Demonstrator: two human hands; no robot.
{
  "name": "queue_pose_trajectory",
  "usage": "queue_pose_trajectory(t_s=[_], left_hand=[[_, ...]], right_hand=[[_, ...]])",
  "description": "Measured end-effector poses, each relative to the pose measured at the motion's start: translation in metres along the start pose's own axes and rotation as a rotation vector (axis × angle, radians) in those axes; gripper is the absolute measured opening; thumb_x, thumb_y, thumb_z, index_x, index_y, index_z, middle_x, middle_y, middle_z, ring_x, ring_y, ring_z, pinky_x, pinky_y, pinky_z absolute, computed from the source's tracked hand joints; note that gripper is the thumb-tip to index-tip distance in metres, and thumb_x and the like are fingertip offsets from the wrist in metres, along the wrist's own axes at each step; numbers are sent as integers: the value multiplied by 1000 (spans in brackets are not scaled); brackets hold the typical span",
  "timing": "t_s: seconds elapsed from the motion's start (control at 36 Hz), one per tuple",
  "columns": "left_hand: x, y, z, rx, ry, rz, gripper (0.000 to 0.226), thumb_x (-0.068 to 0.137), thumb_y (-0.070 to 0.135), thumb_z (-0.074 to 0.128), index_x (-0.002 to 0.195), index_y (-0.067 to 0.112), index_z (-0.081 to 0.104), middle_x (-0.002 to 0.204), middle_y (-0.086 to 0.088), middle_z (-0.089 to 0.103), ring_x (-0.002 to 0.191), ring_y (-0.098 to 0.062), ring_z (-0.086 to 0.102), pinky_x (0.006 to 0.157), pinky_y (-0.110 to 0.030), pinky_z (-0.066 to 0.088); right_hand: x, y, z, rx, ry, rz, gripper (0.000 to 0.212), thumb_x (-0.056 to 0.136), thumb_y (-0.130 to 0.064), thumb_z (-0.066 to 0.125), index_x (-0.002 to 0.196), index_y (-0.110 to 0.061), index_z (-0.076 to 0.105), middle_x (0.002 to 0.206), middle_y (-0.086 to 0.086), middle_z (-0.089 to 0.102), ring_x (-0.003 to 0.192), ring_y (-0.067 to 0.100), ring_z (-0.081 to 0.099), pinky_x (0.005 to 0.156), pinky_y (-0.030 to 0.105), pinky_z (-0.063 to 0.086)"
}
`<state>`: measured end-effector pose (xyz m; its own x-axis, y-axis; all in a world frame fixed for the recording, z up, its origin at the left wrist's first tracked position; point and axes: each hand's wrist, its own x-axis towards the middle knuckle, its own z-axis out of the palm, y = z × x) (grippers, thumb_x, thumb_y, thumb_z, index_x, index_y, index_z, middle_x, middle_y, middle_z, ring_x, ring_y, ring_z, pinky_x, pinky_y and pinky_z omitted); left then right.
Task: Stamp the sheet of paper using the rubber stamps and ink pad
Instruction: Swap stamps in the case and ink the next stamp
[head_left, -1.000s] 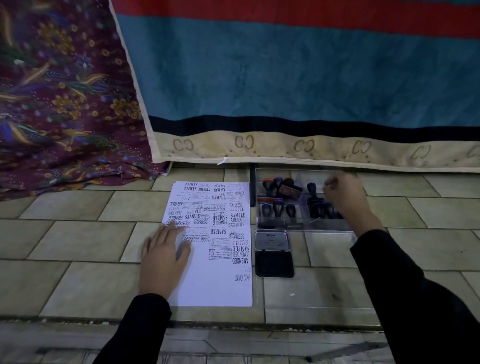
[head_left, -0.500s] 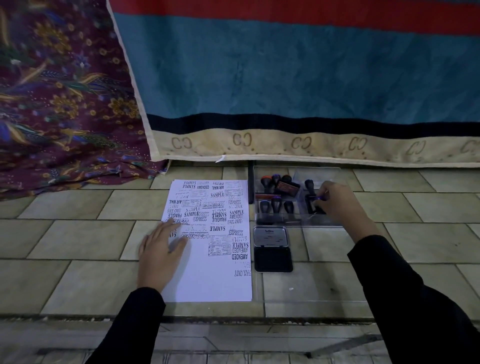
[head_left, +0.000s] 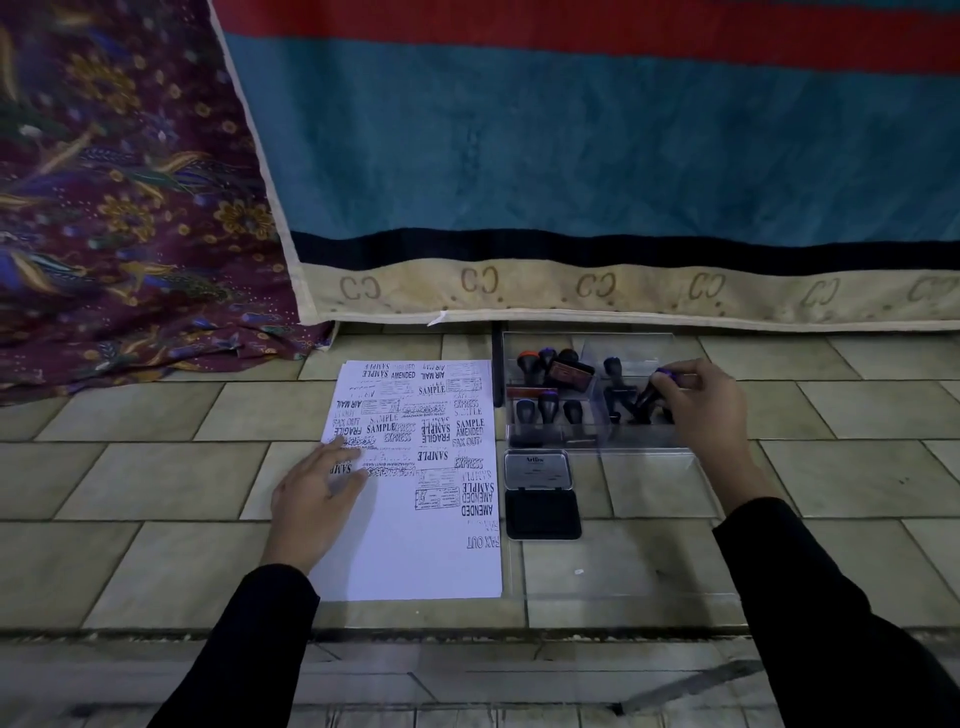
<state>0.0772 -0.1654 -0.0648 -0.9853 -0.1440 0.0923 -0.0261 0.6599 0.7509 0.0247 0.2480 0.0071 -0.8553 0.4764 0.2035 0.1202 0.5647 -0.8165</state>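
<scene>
A white sheet of paper (head_left: 415, 545) lies on the tiled floor, its upper half crowded with black stamp marks. My left hand (head_left: 314, 501) rests flat on the sheet's left edge, fingers straight. To the right stands a clear plastic box (head_left: 587, 441) with several dark-handled rubber stamps (head_left: 540, 405) in its compartments. My right hand (head_left: 701, 405) reaches into the box's right compartment and pinches the purple-topped handle of a tilted stamp (head_left: 652, 392). An open black ink pad (head_left: 543, 512) lies just in front of the box, its lid raised.
A blue, red and cream blanket (head_left: 571, 182) hangs behind the box and the paper. A maroon floral cloth (head_left: 119, 208) is heaped at the back left. A clear sheet (head_left: 623, 571) lies on the tiles right of the paper. A step edge (head_left: 467, 631) runs across in front.
My right hand went down from above the box's right side into the right compartment and took hold of a purple-topped stamp. My left hand stays on the paper.
</scene>
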Motion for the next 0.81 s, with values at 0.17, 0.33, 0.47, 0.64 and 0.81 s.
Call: queue_pose_trajectory(t_s=[0.17,0.33,0.47,0.64,0.81], left_hand=[[-1,4,-2,56,-3,20,28,87,23,68,115,25,66,139,5,52,131,-10,43,113,-36,28],[-2,5,-1,187,25,54,32,80,27,74,111,29,66,137,7,54,128,-14,47,108,-46,33],[-5,0,0,236,52,91,31,82,34,73,111,38,63,137,17,51,128,-12,44,103,-41,26],[-9,-1,3,271,75,106,30,84,37,69,112,41,61,138,18,50,130,-9,42,104,-38,22],[-11,-2,3,295,70,114,29,86,36,66,115,39,60,140,17,48,132,-9,39,104,-33,19]], right_hand=[[-16,-12,-9,386,-95,61,21,82,-21,71,103,-20,64,93,5,66,70,22,70,65,36,58],[-72,-36,-9,361,-385,-129,25,79,-11,70,102,-20,65,91,-5,70,76,3,68,66,10,53],[-120,-31,3,230,-474,-288,36,76,-10,74,102,-33,63,94,-15,67,82,-6,66,72,8,52],[-136,-24,19,105,-430,-450,29,78,-18,75,104,-22,62,93,-16,62,85,-3,63,77,13,53],[-141,-25,28,45,-362,-558,23,79,-14,74,99,-17,62,94,-10,62,79,3,64,72,22,54]])
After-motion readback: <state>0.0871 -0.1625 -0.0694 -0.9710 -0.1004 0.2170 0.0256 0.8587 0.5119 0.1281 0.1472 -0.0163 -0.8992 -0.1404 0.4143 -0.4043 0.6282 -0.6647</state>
